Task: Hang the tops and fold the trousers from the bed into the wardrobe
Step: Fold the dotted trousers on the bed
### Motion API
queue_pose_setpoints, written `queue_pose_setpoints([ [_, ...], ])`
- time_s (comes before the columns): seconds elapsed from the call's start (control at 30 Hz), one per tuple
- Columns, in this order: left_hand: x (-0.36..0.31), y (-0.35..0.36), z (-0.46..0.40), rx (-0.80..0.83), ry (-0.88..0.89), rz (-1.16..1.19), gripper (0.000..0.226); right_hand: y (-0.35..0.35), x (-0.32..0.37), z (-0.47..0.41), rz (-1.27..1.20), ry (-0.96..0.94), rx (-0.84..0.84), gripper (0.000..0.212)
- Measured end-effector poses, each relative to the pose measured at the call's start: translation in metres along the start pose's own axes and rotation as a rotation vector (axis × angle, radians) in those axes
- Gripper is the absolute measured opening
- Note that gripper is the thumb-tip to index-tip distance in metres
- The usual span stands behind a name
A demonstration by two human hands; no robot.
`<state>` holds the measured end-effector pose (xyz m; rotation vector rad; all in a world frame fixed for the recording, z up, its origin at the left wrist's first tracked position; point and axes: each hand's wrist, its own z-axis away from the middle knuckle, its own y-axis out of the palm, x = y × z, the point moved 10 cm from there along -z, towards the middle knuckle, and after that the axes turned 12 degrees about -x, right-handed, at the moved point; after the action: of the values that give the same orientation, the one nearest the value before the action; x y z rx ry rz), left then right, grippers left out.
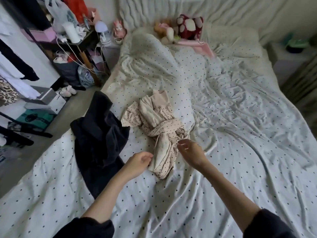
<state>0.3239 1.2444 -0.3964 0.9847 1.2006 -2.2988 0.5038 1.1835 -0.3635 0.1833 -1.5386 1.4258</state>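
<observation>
Both hands reach the cream dotted top (159,127) lying knotted on the bed (240,134).

Your left hand (139,160) pinches its near edge; your right hand (191,152) hovers with loose fingers and holds nothing. First untie the twisted sleeves, then lift it by the shoulders, so it hangs straight. The dark garment (99,134) lies beside it, to the left.

A dark red plush paw cushion (189,26) lies at the far end, with a tan stuffed toy (163,28) just left of it and a pink cloth (202,46) nearby. On the far left, a cluttered dark shelf unit (82,48) carries a white cylinder (71,32). Small pale shoes (68,91) sit on the floor, near stacked boxes (44,102).
</observation>
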Motion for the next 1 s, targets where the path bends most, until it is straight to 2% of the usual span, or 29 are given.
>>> queue_pose_setpoints([
  [0.2, 0.026, 0.015, -0.096, 0.022, 0.000, -0.024, 0.024, 0.066, -0.043, -0.069, 0.135, 0.064, 0.152, 0.036],
  [0.27, 0.027, 0.021, -0.123, 0.020, 0.025, -0.015, 0.028, 0.078, -0.049, -0.092, 0.186, 0.055, 0.148, 0.038],
  [0.33, 0.020, 0.020, -0.146, -0.060, 0.081, -0.043, 0.034, 0.080, -0.049, -0.113, 0.224, 0.042, 0.076, 0.045],
  [0.43, -0.006, 0.015, -0.176, -0.262, 0.294, -0.076, 0.038, 0.081, -0.040, -0.151, 0.324, -0.027, -0.037, 0.057],
  [0.5, -0.015, 0.030, -0.191, -0.229, 0.373, -0.115, 0.045, 0.089, -0.035, -0.170, 0.439, -0.103, -0.017, 0.065],
  [0.57, -0.005, 0.053, -0.201, -0.118, 0.328, -0.234, 0.054, 0.101, -0.040, -0.180, 0.584, -0.170, 0.067, 0.066],
  [0.67, 0.011, 0.066, -0.198, -0.087, 0.301, -0.477, 0.037, 0.111, -0.057, -0.176, 0.709, -0.222, 0.139, 0.051],
  [0.77, 0.004, 0.054, -0.179, -0.130, 0.392, -0.413, 0.021, 0.107, -0.062, -0.154, 0.637, -0.258, 0.102, 0.034],
  [0.87, 0.000, 0.041, -0.157, -0.069, 0.428, -0.333, 0.012, 0.089, -0.056, -0.130, 0.503, -0.206, 0.029, 0.018],
  [0.93, 0.001, 0.036, -0.140, 0.000, 0.406, -0.309, 0.011, 0.073, -0.045, -0.118, 0.414, -0.147, -0.004, 0.011],
  [1.0, -0.009, 0.029, -0.120, -0.009, 0.436, -0.297, 0.014, 0.049, -0.030, -0.107, 0.379, -0.118, -0.048, 0.012],
])
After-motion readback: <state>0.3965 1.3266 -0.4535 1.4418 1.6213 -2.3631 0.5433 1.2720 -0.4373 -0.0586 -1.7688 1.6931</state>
